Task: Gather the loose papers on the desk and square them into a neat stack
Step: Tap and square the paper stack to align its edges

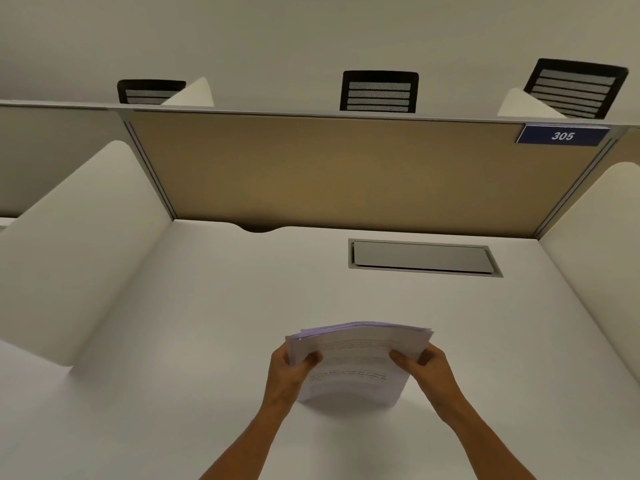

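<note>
A bundle of printed white papers (356, 362) stands on its lower edge on the white desk (207, 323), bowed slightly, with the top edges of the sheets fanned and uneven. My left hand (291, 368) grips the bundle's left side, thumb on the front sheet. My right hand (422, 365) grips its right side in the same way. Both forearms reach in from the bottom of the view.
A grey cable hatch (424, 258) is set into the desk at the back right. A tan partition (346, 168) with a blue "305" label (562, 136) closes the back. White side dividers (69, 254) flank the desk. Black chair backs (379, 91) show beyond the partition.
</note>
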Demonstrator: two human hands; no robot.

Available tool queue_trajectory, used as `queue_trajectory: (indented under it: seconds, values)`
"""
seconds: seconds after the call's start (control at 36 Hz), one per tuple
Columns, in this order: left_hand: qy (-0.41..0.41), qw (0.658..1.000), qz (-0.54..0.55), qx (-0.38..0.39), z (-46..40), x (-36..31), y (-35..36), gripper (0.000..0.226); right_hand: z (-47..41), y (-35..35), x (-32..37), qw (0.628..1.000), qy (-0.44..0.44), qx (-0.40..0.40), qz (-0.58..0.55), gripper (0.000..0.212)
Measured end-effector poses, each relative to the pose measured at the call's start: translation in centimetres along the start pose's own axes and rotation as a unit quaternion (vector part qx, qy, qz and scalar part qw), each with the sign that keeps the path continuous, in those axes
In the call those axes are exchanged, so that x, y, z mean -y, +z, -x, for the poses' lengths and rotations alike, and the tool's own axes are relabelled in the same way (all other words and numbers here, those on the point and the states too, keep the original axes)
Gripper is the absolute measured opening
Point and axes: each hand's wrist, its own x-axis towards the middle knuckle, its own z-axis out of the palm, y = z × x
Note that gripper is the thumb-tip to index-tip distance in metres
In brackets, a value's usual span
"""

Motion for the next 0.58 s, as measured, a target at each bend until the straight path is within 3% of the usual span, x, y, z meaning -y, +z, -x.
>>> queue_trajectory:
  seconds: [0.11, 0.22, 0.36, 0.5, 0.58]
  values:
    - [-0.005, 1.0, -0.002, 0.002, 0.1, 0.0, 0.8, 0.043, 0.2, 0.9, -0.1, 1.0, 0.013, -0.005, 0.002, 0.013]
    - [0.026, 1.0, 0.006, -0.016, 0.0, -0.7, 1.2, 0.03, 0.1, 1.1, 0.1, 1.0, -0.003, -0.016, 0.0, 0.017]
    - [0.013, 1.0, -0.004, -0.008, -0.3, -0.6, 0.5, 0.047, 0.2, 0.4, -0.1, 1.0, -0.002, -0.006, -0.017, 0.015]
    - [-0.005, 0.999, -0.023, 0.033, -0.3, -0.4, 0.0, 0.045, -0.3, -0.4, -0.2, 1.0, -0.005, -0.001, -0.021, 0.03]
    - [-0.001, 0.997, -0.048, 0.064, -0.6, -0.6, 0.3, 0.041, -0.6, -0.1, -0.1, 1.0, -0.002, -0.004, -0.007, 0.018]
